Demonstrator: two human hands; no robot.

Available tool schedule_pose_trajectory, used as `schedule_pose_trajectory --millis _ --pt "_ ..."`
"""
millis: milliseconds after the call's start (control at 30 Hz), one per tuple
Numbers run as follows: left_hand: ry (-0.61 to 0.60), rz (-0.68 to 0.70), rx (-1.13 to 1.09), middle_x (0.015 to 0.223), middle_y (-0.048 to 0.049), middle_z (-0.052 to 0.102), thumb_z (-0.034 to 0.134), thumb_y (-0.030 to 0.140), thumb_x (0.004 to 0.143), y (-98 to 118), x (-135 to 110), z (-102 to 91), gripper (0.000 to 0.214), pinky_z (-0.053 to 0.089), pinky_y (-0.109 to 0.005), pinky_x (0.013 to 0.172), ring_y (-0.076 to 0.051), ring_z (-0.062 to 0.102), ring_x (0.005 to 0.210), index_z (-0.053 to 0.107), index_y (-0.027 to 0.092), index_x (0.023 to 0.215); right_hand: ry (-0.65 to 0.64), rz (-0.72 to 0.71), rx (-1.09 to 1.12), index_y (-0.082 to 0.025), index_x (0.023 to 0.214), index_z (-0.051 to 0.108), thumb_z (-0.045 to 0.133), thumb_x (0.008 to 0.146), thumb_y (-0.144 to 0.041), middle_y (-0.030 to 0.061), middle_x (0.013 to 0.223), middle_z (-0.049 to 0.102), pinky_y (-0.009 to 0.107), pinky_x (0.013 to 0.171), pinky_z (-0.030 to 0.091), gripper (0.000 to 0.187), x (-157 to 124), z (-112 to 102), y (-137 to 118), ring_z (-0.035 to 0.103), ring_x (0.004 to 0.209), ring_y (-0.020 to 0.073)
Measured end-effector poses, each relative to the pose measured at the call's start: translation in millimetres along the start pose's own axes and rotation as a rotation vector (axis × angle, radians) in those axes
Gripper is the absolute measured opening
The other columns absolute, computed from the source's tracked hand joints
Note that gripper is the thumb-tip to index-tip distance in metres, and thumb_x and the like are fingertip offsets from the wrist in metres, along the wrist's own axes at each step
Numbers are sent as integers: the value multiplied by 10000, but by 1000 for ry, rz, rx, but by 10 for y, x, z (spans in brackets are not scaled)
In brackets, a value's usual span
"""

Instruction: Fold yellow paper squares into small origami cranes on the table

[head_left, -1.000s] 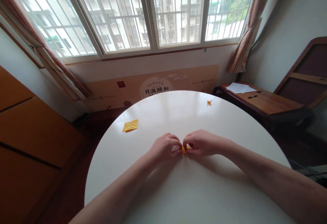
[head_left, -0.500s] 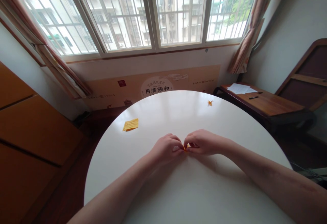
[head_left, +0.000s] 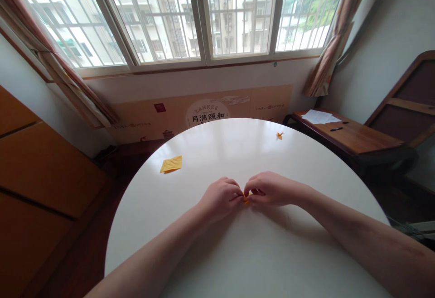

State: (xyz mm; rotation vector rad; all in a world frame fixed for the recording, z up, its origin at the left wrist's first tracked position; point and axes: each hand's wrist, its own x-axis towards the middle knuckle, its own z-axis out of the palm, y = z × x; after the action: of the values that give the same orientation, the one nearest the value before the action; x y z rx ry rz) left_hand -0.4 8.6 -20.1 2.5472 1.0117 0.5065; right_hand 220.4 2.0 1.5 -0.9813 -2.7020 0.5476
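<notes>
My left hand (head_left: 219, 195) and my right hand (head_left: 268, 188) meet fingertip to fingertip at the middle of the round white table (head_left: 190, 243). Both pinch a small folded piece of yellow paper (head_left: 247, 196), of which only a sliver shows between the fingers. The hands rest low on the tabletop. A small stack of flat yellow paper squares (head_left: 171, 164) lies to the left of my left hand. A tiny folded yellow paper figure (head_left: 279, 135) stands near the far right edge of the table.
A barred window (head_left: 204, 17) with curtains fills the wall ahead. A dark wooden side table (head_left: 353, 137) at the right carries white sheets (head_left: 317, 116) and a pen (head_left: 336, 129). Wooden cabinets (head_left: 37, 175) stand at the left.
The hands have closed tighter on the paper piece, so less of it shows. The view has drifted slightly; the hands stay in the same spot.
</notes>
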Motion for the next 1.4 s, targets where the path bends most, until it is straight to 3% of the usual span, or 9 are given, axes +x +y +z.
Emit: schedule_pose_trajectory --millis 233,433,800,1000,1200,1400 --pt "-9 22 30 931 -8 760 666 167 850 37 -13 -34 160 481 -285 791 -198 638 890 797 250 890 32 38 -32 -227 874 743 628 868 -221 1 804 736 239 638 377 115 17 29 13 623 707 147" --pt "-131 150 140 933 -13 762 573 171 903 169 -91 -156 205 488 -264 758 -188 651 851 769 226 882 20 4 -5 -225 873 757 645 860 -183 5 853 750 231 653 395 121 14 45 58 641 729 140" --pt "-232 175 139 855 -15 754 551 136 897 333 -119 -257 186 484 -272 734 -175 672 745 710 210 835 -41 22 49 -209 840 751 630 836 -182 5 786 725 240 637 394 124 26 0 29 614 698 142" --pt "-324 143 172 956 -22 712 550 154 913 468 -140 -281 139 497 -281 786 -185 634 850 630 198 809 -42 27 118 -210 846 750 654 834 -194 -4 771 712 227 623 389 98 29 21 110 598 678 129" --pt "-404 110 237 1060 -72 672 535 183 925 476 -138 -251 107 521 -348 824 -237 599 940 638 197 949 -60 32 145 -207 861 747 647 843 -188 3 765 702 228 618 388 104 39 24 169 593 675 133" --pt "-421 70 217 1190 -94 649 574 206 895 428 -115 -221 308 509 -411 936 -281 582 1048 609 212 1201 -87 13 173 -219 900 746 653 839 -172 -8 769 683 214 607 390 121 45 -26 254 588 666 118"
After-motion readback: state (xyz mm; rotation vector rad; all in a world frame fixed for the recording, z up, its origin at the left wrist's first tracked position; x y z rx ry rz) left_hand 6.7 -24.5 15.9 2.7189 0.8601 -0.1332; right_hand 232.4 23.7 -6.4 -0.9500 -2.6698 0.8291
